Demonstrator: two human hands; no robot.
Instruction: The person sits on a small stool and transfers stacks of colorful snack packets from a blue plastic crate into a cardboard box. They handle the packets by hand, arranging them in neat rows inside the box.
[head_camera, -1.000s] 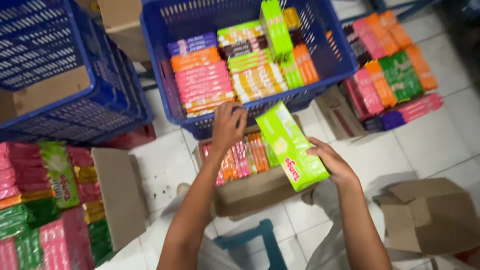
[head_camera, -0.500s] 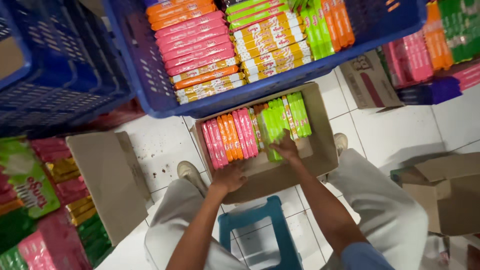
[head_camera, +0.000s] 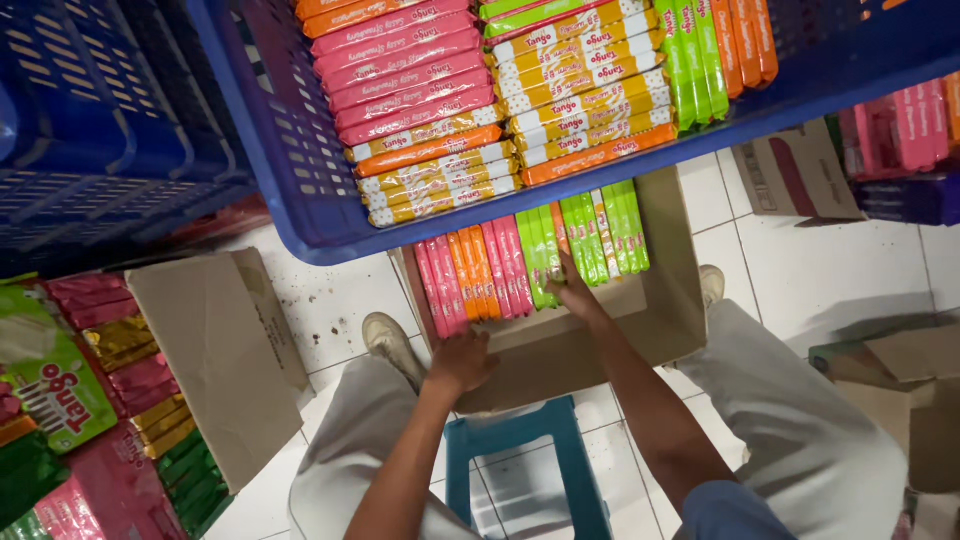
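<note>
An open cardboard box (head_camera: 660, 310) sits on the floor between my feet. It holds several flat snack packs standing on edge: pink and orange ones (head_camera: 470, 275) on the left, green ones (head_camera: 600, 235) on the right. My right hand (head_camera: 573, 292) reaches into the box, its fingers pressed against the green packs near the middle of the row. My left hand (head_camera: 462, 360) rests on the box's near left edge, gripping the cardboard rim.
A blue plastic crate (head_camera: 300, 190) full of coloured packs hangs over the box's far side. More blue crates (head_camera: 100, 130) stand at left. A cardboard flap (head_camera: 215, 350) and stacked packs (head_camera: 90, 420) lie lower left. A blue stool (head_camera: 520, 470) is under me. Further boxes (head_camera: 900, 370) stand at right.
The green pack that my right hand held a second ago now stands in the box's row. My left hand came down from the crate to the box rim. The view moved closer.
</note>
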